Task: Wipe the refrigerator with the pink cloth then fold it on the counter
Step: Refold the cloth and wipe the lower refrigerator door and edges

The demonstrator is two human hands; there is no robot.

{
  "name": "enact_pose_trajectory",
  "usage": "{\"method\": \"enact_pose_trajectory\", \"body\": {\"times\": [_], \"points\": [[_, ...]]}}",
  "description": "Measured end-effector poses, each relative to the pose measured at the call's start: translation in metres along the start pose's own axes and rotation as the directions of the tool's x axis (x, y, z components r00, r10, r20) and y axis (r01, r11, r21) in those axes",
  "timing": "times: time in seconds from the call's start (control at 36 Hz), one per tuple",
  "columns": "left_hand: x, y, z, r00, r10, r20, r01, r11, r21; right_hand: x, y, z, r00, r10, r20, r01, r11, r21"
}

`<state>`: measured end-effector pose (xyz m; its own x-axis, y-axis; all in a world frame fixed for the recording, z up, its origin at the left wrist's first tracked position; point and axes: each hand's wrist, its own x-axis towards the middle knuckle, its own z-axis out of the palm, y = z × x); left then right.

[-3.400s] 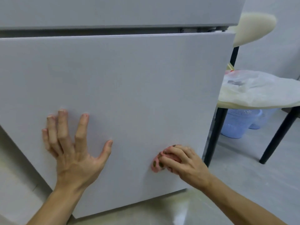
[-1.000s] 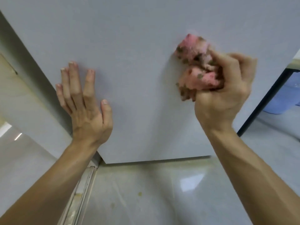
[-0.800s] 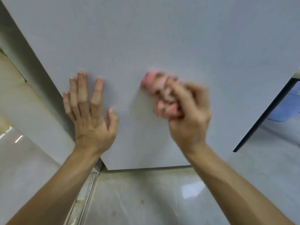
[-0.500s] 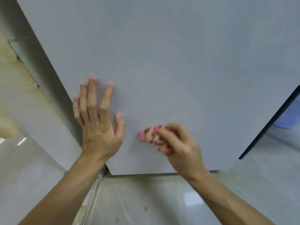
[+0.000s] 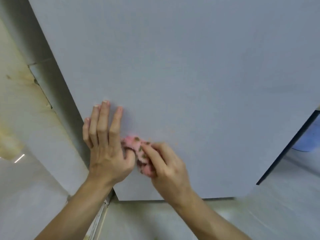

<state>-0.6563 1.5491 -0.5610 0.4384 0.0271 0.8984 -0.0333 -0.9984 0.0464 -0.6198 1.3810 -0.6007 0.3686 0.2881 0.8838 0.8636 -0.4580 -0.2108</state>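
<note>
At frame centre, the right hand (image 5: pixel 166 163) grips the bunched cloth (image 5: pixel 138 151) against the fridge (image 5: pixel 190 75); the left hand (image 5: pixel 105 142) lies flat beside it, holding nothing.

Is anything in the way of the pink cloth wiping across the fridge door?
Yes: the left hand lies flat on the fridge door, its thumb against the left side of the pink cloth that the right hand grips. Nothing visible blocks it rightward or upward.

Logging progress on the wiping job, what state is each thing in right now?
Refrigerator door, being wiped on its lower left part.
Pink cloth, bunched up, pressed against the door.
Right hand, grips the cloth.
Left hand, flat on the door, fingers straight.
</note>
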Motion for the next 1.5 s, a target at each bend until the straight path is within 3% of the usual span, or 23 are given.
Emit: {"method": "enact_pose_trajectory", "body": {"times": [0.06,0.11,0.25,0.39,0.44,0.5,0.56,0.67,0.72,0.81,0.86,0.94,1.08,1.17,1.25,1.33,1.42,1.5], "points": [[-0.006,-0.001,0.000,1.000,0.007,0.024,-0.007,1.000,0.015,-0.028,0.008,0.002,0.996,0.025,0.088,-0.022,0.999,-0.030],[-0.009,-0.005,-0.002,0.999,0.016,0.039,-0.016,1.000,0.017,-0.024,0.011,-0.005,0.997,0.050,0.060,-0.048,0.998,-0.039],[0.000,-0.013,-0.014,1.000,-0.018,0.019,0.018,1.000,-0.025,0.049,0.007,-0.047,0.952,0.170,-0.254,-0.172,0.985,0.015],[0.011,-0.013,-0.018,1.000,-0.023,0.016,0.024,0.996,-0.084,0.138,0.000,-0.088,0.782,0.246,-0.573,-0.231,0.968,0.100],[0.013,-0.014,-0.020,0.999,-0.032,0.016,0.033,0.995,-0.093,0.154,-0.007,-0.084,0.732,0.256,-0.631,-0.228,0.965,0.127],[0.017,-0.017,-0.022,0.998,-0.061,-0.015,0.060,0.994,-0.092,0.154,-0.014,-0.069,0.747,0.223,-0.626,-0.200,0.974,0.108],[0.022,-0.021,-0.025,0.995,-0.092,-0.044,0.088,0.992,-0.096,0.133,-0.021,-0.042,0.824,0.134,-0.550,-0.128,0.991,0.048],[0.026,-0.031,-0.028,0.996,-0.085,-0.007,0.083,0.986,-0.146,0.046,-0.028,0.015,0.979,-0.082,-0.188,0.079,0.997,-0.024],[0.022,-0.035,-0.030,0.996,-0.087,0.029,0.091,0.984,-0.155,0.012,-0.026,0.028,0.994,-0.101,-0.036,0.101,0.995,-0.020],[0.017,-0.042,-0.036,0.993,-0.098,0.059,0.107,0.980,-0.168,0.007,-0.020,0.026,0.995,-0.096,0.040,0.097,0.995,-0.011],[0.017,-0.048,-0.041,0.993,-0.090,0.074,0.101,0.982,-0.161,0.023,-0.020,0.014,0.996,-0.084,0.016,0.084,0.996,-0.019],[0.016,-0.052,-0.045,0.993,-0.076,0.091,0.089,0.985,-0.150,0.069,-0.023,-0.014,0.983,0.001,-0.181,-0.007,0.999,-0.034],[0.015,-0.056,-0.052,0.992,-0.082,0.101,0.093,0.989,-0.118,0.157,-0.044,-0.041,0.873,0.146,-0.466,-0.111,0.989,0.100],[0.015,-0.063,-0.055,0.994,-0.080,0.076,0.086,0.993,-0.077,0.175,-0.062,-0.030,0.834,0.188,-0.519,-0.134,0.981,0.140],[0.015,-0.074,-0.060,0.987,-0.154,0.037,0.153,0.988,0.020,0.157,-0.074,0.005,0.906,0.063,-0.419,-0.034,0.996,0.077],[0.014,-0.089,-0.060,0.971,-0.234,0.036,0.232,0.971,0.065,0.097,-0.074,0.049,0.979,-0.149,-0.138,0.151,0.989,0.003],[0.012,-0.099,-0.059,0.962,-0.247,0.118,0.241,0.968,0.064,0.031,-0.057,0.073,0.966,-0.218,0.141,0.213,0.976,0.048],[0.011,-0.103,-0.060,0.958,-0.239,0.156,0.230,0.970,0.075,-0.002,-0.044,0.076,0.911,-0.247,0.329,0.248,0.968,0.039]]}}
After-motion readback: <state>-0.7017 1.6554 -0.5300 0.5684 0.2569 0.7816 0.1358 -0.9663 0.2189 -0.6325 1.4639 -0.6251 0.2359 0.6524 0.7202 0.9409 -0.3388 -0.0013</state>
